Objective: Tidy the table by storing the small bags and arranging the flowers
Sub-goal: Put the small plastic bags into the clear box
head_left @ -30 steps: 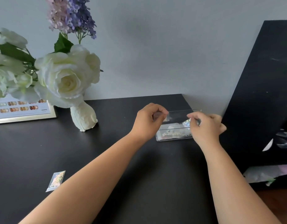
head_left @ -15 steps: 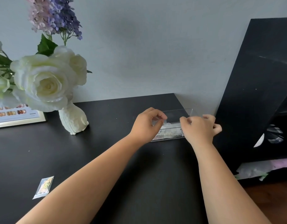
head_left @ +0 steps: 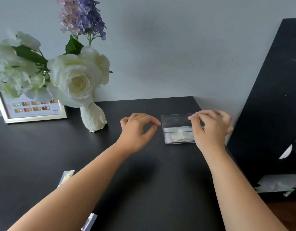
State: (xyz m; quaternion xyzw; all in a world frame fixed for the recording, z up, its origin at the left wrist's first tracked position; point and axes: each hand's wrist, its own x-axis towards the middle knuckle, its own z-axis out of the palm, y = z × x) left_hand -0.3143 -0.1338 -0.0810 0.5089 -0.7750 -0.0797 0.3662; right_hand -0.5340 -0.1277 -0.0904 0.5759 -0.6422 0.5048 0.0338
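Presently: my left hand [head_left: 137, 130] beside clear box [head_left: 177, 130], fingers loosely curled, holding nothing. Right hand [head_left: 210, 129] over box, fingers spread, empty. Two small bags [head_left: 66, 176] remain on desk [head_left: 144, 180] nr left forearm. Advise: pinch one bag by its edge, drop flat inside.

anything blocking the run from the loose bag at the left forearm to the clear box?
Only the person's own left forearm, which crosses that line and overlaps the small bag. Past it, bare black table up to the clear box, open-topped.

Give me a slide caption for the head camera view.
Both hands, left and right, empty beside the clear box of small bags.
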